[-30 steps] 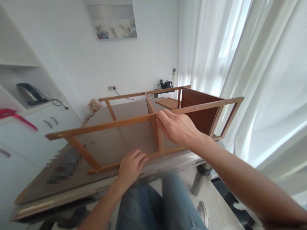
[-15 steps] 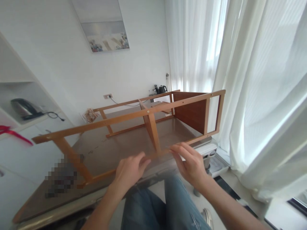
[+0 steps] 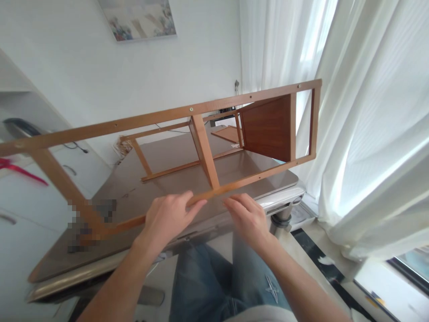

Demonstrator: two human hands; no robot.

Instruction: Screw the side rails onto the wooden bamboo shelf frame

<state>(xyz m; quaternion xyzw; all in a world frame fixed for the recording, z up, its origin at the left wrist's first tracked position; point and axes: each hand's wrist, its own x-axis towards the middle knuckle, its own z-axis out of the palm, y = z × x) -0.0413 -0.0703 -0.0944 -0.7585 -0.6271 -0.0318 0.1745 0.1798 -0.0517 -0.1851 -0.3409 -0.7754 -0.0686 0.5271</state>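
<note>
A long wooden shelf frame (image 3: 201,143) lies on its side across a brown table (image 3: 161,197), tilted up off the tabletop at its near side. It has slim rails, a middle upright and a dark brown panel (image 3: 268,129) at its right end. My left hand (image 3: 167,217) is closed around the frame's near bottom rail left of the middle upright. My right hand (image 3: 248,219) is curled on the same rail just right of that upright. Both hands hold the rail above the table's front edge.
White curtains (image 3: 351,112) hang close on the right. A white cabinet with a kettle (image 3: 16,127) stands at the left, a picture (image 3: 137,18) hangs on the back wall. A loose wooden board (image 3: 228,134) lies at the table's far end. My jeans-clad legs (image 3: 214,281) are below.
My right hand came down from the upper rail to the near bottom rail. The frame's near side has risen and tipped up, its top rail now much higher.
</note>
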